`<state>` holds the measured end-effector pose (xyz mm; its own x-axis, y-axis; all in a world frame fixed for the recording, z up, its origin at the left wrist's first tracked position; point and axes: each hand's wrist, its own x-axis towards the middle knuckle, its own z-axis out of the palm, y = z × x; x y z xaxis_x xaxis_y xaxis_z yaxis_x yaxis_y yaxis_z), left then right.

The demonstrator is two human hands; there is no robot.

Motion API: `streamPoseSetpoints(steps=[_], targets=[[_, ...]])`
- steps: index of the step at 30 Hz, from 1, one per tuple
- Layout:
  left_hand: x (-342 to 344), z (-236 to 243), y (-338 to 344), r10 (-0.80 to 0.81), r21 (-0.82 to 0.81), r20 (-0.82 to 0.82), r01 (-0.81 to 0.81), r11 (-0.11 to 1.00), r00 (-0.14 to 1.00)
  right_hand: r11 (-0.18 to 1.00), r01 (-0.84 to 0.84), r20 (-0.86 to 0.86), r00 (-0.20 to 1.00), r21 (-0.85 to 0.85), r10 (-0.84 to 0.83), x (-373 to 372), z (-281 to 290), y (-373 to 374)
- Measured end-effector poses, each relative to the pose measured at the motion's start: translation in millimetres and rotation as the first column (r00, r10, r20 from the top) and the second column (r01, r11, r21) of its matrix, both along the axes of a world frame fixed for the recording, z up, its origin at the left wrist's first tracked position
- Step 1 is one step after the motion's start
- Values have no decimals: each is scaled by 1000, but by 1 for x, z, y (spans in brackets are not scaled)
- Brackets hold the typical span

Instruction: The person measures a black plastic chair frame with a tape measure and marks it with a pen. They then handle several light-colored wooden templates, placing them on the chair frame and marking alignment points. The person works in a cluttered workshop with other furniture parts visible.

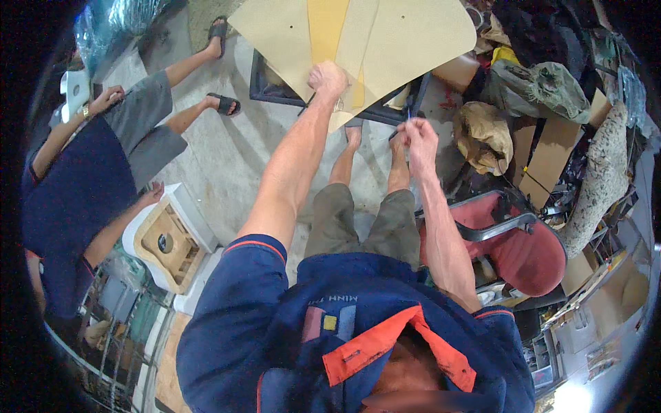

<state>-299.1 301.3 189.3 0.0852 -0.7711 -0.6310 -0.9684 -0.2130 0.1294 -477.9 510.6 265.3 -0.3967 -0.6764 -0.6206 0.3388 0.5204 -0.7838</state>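
My left hand (326, 78) is closed, knuckles up, on the beige panels (414, 40), over a yellow strip (322, 27) between them; what its fingers hold is hidden, with a small loop-like shape just below it. My right hand (420, 138) is raised to the right, near the lower panel edge, pinching a small thin bluish item (409, 117) too small to name. The panels lie on a dark frame (260, 79) at the top of the view.
A seated person (82, 199) is at the left, beside a white-edged wooden seat (165, 244). A red padded chair (523, 255) stands at my right, with paper sacks (482, 138), cardboard (547, 158) and mixed clutter along that side.
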Motion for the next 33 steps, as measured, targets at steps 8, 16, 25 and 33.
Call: streamPoseSetpoints(steps=[8, 16, 25, 33], targets=[[45, -30, -9, 10, -74, -273, -32, 997, 962, 986, 170, 174, 971, -2, -167, -13, -13, -71], [20, 17, 51, -194, -413, -500, -36, 910, 844, 940, 342, 284, 902, -12, -324, -16, -19, -111], [-16, 61, 117, -278, -511, -485, -10, 860, 829, 930, 329, -233, 903, -162, -360, 9, -33, -163], [-1, 67, 130, -259, -402, -617, -14, 916, 743, 890, 368, -194, 884, -268, -425, 8, -30, -148]])
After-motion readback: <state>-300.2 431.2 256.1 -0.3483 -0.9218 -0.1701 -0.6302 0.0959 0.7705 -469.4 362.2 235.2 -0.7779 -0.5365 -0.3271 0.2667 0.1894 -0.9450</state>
